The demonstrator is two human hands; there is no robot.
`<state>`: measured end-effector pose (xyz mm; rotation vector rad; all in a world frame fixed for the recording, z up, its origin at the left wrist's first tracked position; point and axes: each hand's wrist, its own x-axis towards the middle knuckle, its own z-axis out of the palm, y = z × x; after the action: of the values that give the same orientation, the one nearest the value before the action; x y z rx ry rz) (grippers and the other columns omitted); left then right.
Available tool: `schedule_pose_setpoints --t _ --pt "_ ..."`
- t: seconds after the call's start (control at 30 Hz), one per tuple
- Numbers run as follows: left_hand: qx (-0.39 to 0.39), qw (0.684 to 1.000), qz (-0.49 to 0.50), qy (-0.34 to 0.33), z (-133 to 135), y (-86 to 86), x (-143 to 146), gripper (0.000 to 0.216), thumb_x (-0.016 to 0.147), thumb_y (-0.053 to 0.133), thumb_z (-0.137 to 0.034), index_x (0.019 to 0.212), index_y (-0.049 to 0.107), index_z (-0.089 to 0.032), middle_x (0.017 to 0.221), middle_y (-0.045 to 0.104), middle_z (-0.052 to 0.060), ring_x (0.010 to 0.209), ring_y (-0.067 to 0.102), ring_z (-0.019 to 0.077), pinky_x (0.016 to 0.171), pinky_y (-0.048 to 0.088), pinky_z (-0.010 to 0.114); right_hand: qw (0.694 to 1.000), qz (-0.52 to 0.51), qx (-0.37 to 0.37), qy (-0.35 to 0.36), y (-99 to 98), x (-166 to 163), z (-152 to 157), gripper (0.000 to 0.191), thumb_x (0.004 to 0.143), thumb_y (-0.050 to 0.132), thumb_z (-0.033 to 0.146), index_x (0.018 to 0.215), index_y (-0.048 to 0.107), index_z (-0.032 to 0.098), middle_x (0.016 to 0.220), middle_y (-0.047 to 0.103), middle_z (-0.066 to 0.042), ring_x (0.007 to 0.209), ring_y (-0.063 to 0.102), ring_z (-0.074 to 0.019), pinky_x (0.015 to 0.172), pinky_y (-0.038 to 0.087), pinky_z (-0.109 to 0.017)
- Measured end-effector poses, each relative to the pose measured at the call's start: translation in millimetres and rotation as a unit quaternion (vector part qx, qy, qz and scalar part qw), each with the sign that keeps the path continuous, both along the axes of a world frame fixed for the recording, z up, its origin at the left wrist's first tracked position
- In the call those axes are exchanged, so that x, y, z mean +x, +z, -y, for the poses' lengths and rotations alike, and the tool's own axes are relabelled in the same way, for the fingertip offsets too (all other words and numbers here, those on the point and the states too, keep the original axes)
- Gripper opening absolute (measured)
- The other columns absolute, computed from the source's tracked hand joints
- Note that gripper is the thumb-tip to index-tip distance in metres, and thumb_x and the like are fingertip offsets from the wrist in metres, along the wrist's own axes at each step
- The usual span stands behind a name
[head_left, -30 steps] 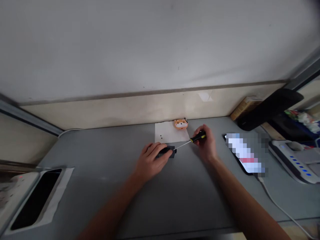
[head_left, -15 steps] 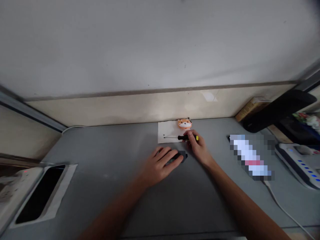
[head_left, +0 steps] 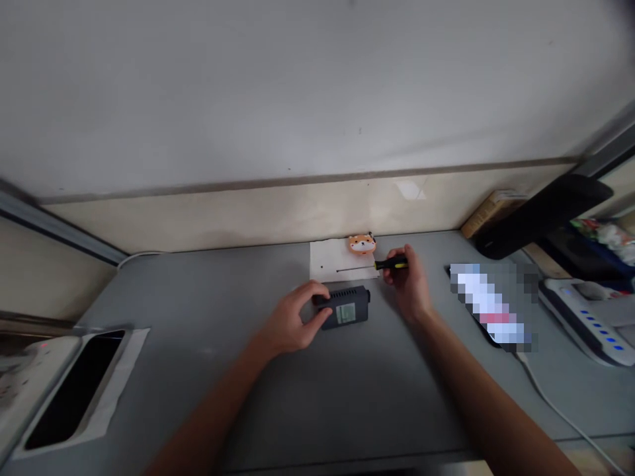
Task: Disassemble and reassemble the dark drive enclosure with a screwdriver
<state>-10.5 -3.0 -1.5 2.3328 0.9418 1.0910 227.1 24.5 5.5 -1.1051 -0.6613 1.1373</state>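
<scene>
My left hand grips the left end of a small dark grey box with a pale label, lying flat on the grey desk. My right hand is closed round the black-and-yellow handle of a thin screwdriver. Its shaft points left, lying over a white sheet of paper just behind the box. A small orange animal-shaped figure sits at the paper's far edge, against the wall.
A phone with a lit screen lies to the right, with a white cable running toward me. A white power strip and a black object sit far right. A rectangular slot opens in the desk at the left.
The box has been turned so its labelled face shows, with my left hand now on its left end. My right hand drew the screwdriver a little to the right over the paper.
</scene>
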Motion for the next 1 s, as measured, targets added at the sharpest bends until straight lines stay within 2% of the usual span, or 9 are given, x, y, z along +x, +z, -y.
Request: schedule_pose_setpoints --t 0.2,0.37,0.43,0.5,0.6,0.63,0.77,0.9,1.0 --pt "-0.133 0.989 0.02 0.053 -7.3 -19.9 9.1 0.016 0.096 0.059 -0.033 0.102 0.067 -0.021 0.089 0.075 0.004 0.079 0.071 0.0177 0.067 0.058 0.028 0.999 -0.005 0.001 -0.038 5.1 6.9 -2.9 0.05 0.064 0.074 0.07 0.066 0.056 0.023 0.052 0.052 0.004 0.044 0.045 -0.0101 0.041 0.03 -0.025" --pt "-0.214 0.972 -0.003 0.092 -8.4 -23.6 9.4 0.021 0.094 0.06 -0.039 0.1 0.071 -0.022 0.094 0.076 0.004 0.085 0.071 0.0202 0.076 0.059 0.033 0.999 0.007 -0.008 -0.05 6.8 5.8 -3.1 0.053 0.06 0.074 0.072 0.064 0.057 0.022 0.051 0.052 0.004 0.043 0.045 -0.0089 0.04 0.03 -0.024" --pt "-0.223 0.971 -0.018 0.08 -6.9 -18.3 7.7 0.023 0.095 0.059 -0.039 0.105 0.071 -0.022 0.103 0.075 0.006 0.094 0.071 0.0215 0.083 0.058 0.035 0.999 0.015 -0.008 -0.04 8.3 5.7 -2.5 0.053 0.059 0.074 0.073 0.062 0.058 0.022 0.05 0.052 0.003 0.042 0.045 -0.0089 0.04 0.03 -0.023" --pt "-0.223 0.973 -0.044 0.042 -5.0 -9.7 4.7 0.032 0.092 0.064 -0.041 0.119 0.067 -0.025 0.118 0.071 0.007 0.106 0.068 0.0235 0.092 0.056 0.038 0.999 0.021 -0.005 -0.034 9.5 6.2 -2.1 0.052 0.06 0.074 0.072 0.062 0.059 0.022 0.049 0.051 0.003 0.043 0.045 -0.0092 0.04 0.031 -0.023" --pt "-0.22 0.97 -0.098 -0.023 -1.8 3.5 -0.2 0.069 0.076 0.084 -0.04 0.138 0.056 -0.032 0.136 0.06 0.007 0.118 0.062 0.0268 0.097 0.054 0.039 0.999 0.022 -0.002 -0.039 10.0 7.7 -2.0 0.051 0.062 0.073 0.071 0.063 0.059 0.022 0.051 0.052 0.003 0.043 0.046 -0.0094 0.04 0.031 -0.024" --pt "-0.22 0.969 -0.11 -0.033 -0.8 6.5 -1.1 0.07 0.074 0.086 -0.038 0.137 0.056 -0.033 0.136 0.059 0.006 0.114 0.063 0.0257 0.094 0.055 0.038 0.999 0.022 0.0 -0.04 9.9 8.2 -2.2 0.05 0.062 0.073 0.07 0.063 0.059 0.022 0.052 0.052 0.003 0.043 0.047 -0.0095 0.04 0.031 -0.024" --pt "-0.21 0.97 -0.12 -0.017 2.0 10.0 -1.5 0.05 0.077 0.081 -0.034 0.124 0.063 -0.031 0.118 0.062 0.003 0.085 0.064 0.0168 0.074 0.055 0.029 0.998 0.029 0.012 -0.046 9.6 10.1 -2.4 0.048 0.066 0.071 0.068 0.064 0.058 0.022 0.054 0.052 0.003 0.044 0.047 -0.0091 0.04 0.03 -0.024" --pt "-0.187 0.976 -0.11 0.023 1.8 7.3 -1.3 0.049 0.076 0.079 -0.038 0.121 0.063 -0.026 0.102 0.065 0.002 0.076 0.06 0.0155 0.068 0.051 0.027 0.999 0.029 0.016 -0.036 11.2 12.6 -1.8 0.049 0.065 0.073 0.068 0.063 0.055 0.022 0.053 0.051 0.004 0.043 0.046 -0.0087 0.04 0.03 -0.024" --pt "-0.205 0.974 -0.093 0.038 -0.7 5.0 -0.8 0.035 0.083 0.069 -0.042 0.112 0.066 -0.023 0.083 0.064 -0.001 0.067 0.057 0.0145 0.063 0.047 0.026 0.999 0.017 0.022 -0.026 12.6 13.6 -0.7 0.047 0.065 0.074 0.066 0.062 0.053 0.023 0.05 0.05 0.004 0.042 0.044 -0.0091 0.039 0.028 -0.025"
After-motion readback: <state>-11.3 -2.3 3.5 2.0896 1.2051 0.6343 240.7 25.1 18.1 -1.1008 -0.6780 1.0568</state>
